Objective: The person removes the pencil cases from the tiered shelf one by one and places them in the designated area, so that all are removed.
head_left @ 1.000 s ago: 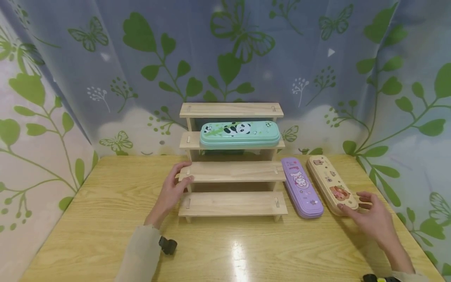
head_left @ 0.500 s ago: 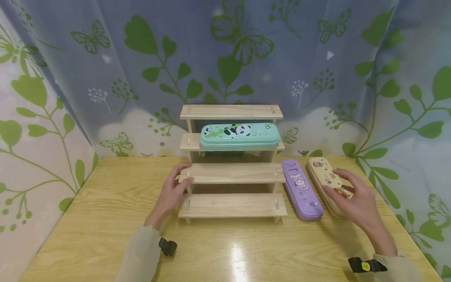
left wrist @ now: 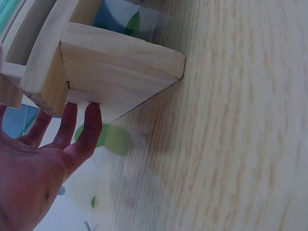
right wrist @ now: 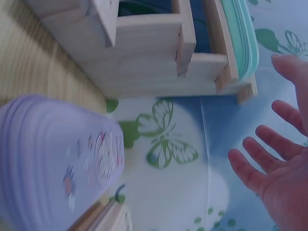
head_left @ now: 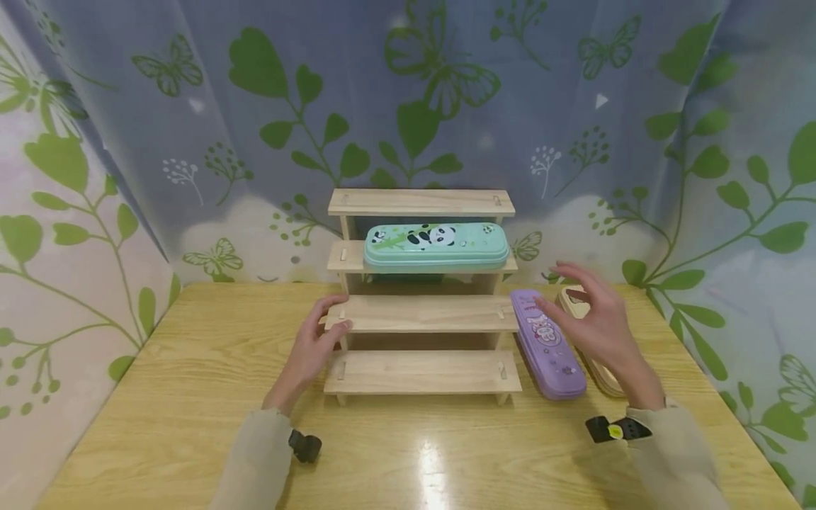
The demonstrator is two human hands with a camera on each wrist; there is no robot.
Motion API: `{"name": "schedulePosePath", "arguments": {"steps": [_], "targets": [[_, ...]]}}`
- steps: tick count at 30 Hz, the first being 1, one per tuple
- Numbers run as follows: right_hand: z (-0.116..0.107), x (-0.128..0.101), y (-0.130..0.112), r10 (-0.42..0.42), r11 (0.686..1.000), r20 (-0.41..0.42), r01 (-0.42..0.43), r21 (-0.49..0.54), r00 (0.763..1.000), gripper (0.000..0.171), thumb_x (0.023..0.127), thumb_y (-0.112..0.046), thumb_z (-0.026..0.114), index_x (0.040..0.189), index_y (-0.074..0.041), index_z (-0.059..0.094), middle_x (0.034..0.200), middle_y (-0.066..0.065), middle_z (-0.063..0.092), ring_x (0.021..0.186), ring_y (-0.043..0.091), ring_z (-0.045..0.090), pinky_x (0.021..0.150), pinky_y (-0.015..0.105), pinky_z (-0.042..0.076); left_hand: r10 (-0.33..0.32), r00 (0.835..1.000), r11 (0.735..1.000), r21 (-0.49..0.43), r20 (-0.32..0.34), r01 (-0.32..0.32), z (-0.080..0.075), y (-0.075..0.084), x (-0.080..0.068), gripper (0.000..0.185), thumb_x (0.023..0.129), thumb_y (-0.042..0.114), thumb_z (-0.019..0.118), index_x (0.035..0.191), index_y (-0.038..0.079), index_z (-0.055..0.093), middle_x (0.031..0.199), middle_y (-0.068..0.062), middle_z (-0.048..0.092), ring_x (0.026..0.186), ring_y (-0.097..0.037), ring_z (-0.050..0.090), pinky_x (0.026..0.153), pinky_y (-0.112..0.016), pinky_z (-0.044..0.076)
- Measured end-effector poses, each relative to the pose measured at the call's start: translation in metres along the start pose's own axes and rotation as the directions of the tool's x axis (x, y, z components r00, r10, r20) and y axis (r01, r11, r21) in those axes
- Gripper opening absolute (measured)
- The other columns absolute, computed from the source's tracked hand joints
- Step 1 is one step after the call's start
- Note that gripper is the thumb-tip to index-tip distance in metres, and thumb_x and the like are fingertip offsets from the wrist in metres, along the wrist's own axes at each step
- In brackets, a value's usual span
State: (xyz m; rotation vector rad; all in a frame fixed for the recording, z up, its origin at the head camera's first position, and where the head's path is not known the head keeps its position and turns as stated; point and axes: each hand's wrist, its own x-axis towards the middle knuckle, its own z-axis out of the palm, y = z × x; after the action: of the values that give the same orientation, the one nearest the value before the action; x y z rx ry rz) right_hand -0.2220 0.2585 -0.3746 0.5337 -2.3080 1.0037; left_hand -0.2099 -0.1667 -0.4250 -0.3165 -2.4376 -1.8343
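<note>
A stepped wooden display shelf point(head_left: 421, 313) stands on the table. My left hand point(head_left: 311, 347) holds the left end of its second tier from the bottom, thumb on top; in the left wrist view, fingertips point(left wrist: 93, 113) touch the side panel underneath. A teal panda pencil case point(head_left: 440, 249) lies on the third tier up. My right hand point(head_left: 602, 333) hovers with spread fingers over the purple pencil case point(head_left: 553, 358) and the cream pencil case point(head_left: 610, 384), holding nothing. The hand hides much of the cream case. In the right wrist view the palm point(right wrist: 288, 192) is bare.
The wooden table point(head_left: 382, 453) extends in front of and beside the shelf. Behind it hangs a blue and white curtain point(head_left: 357, 85) printed with green leaves and butterflies. Both wrists wear dark straps with small devices, the right one at the sleeve point(head_left: 669, 446).
My right hand has moved up and left from beside the cream pencil case's near end, its fingers spreading. The left hand stays on the shelf, and the pencil cases keep their places.
</note>
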Motion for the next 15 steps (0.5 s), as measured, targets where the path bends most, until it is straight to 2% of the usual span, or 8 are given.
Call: {"name": "schedulePosePath", "arguments": {"steps": [6,10,15], "targets": [[0.013,0.016,-0.017,-0.01,1.0,0.001,0.01,0.029,1.0,0.054,0.074,-0.006,0.079,0.124,-0.009,0.059,0.13,0.006,0.058,0.115,0.008,0.053,0.088,0.014,0.046,-0.007,1.0,1.0,0.019,0.002,0.007,0.0,0.002,0.0,0.043,0.097,0.024,0.053,0.138,0.018,0.043,0.14,-0.009,0.041,0.097,-0.042,0.055,0.074,-0.038,0.051],[0.016,0.026,-0.036,0.017,0.995,0.009,-0.018,0.094,1.0,0.05,0.077,-0.003,0.076,0.123,-0.004,0.059,0.125,0.01,0.059,0.116,0.008,0.053,0.089,0.012,0.045,-0.007,1.0,1.0,0.012,0.006,0.006,0.0,0.002,0.0,0.043,0.097,0.025,0.053,0.138,0.017,0.043,0.139,-0.01,0.041,0.099,-0.044,0.055,0.074,-0.037,0.051],[0.021,0.037,-0.049,-0.006,0.995,0.006,0.005,0.104,1.0,0.047,0.078,0.0,0.074,0.122,0.001,0.058,0.122,0.014,0.059,0.112,0.005,0.053,0.087,0.01,0.044,0.0,1.0,1.0,-0.007,0.005,0.0,0.0,0.001,-0.001,0.043,0.097,0.024,0.053,0.138,0.017,0.043,0.139,-0.01,0.041,0.1,-0.044,0.054,0.075,-0.039,0.051]]}}
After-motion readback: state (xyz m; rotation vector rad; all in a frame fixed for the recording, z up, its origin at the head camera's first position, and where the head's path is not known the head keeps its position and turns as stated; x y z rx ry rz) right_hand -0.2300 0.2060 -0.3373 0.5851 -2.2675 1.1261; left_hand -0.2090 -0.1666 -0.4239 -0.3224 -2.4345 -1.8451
